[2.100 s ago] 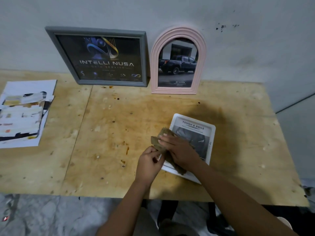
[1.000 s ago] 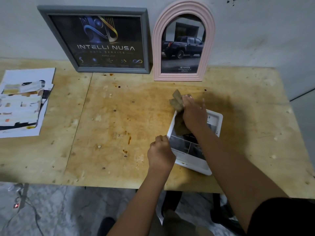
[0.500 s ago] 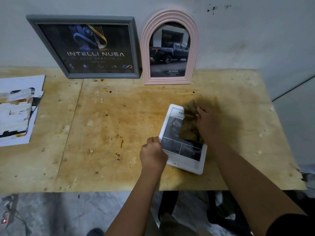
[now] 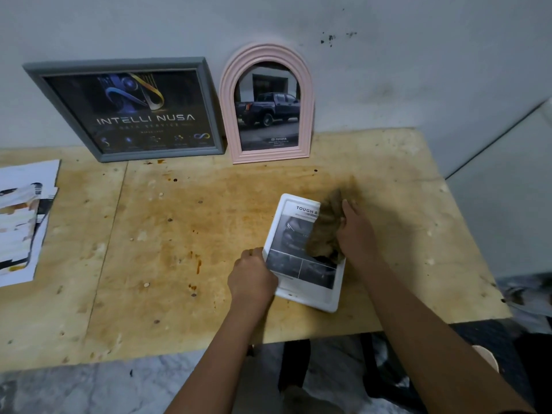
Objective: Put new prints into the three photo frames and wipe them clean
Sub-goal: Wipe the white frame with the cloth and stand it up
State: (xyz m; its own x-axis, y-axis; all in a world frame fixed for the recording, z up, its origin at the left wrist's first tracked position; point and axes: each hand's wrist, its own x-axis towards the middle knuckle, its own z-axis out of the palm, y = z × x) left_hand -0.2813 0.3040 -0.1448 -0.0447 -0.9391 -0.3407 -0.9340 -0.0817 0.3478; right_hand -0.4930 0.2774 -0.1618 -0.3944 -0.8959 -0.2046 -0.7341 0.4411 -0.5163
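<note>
Left hand [image 4: 252, 277], curled, grips the white rectangular photo frame [image 4: 307, 298] at its left edge (flat on the plywood bench [image 4: 149, 234]); right hand [image 4: 355, 234] clutches a crumpled brown cloth [image 4: 324, 231] against its glass.

We find open room on the table [image 4: 167, 240] between paper stack [image 4: 24, 225] and white frame [image 4: 301, 276]; grey frame [image 4: 128, 110] and pink frame [image 4: 267, 106] (both against the wall [image 4: 388, 70]) block the back.

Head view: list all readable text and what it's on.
"INTELLI NUSA": print in the grey frame.
"DATA SERVICE": beneath it, faint; smaller lines below unreadable.
"TOYOTA": print in the pink arched frame; fine print under it too small.
"TOUGH &": print in the white frame; the rest hidden by the cloth.
The papers at left: blurred, nothing readable.
</note>
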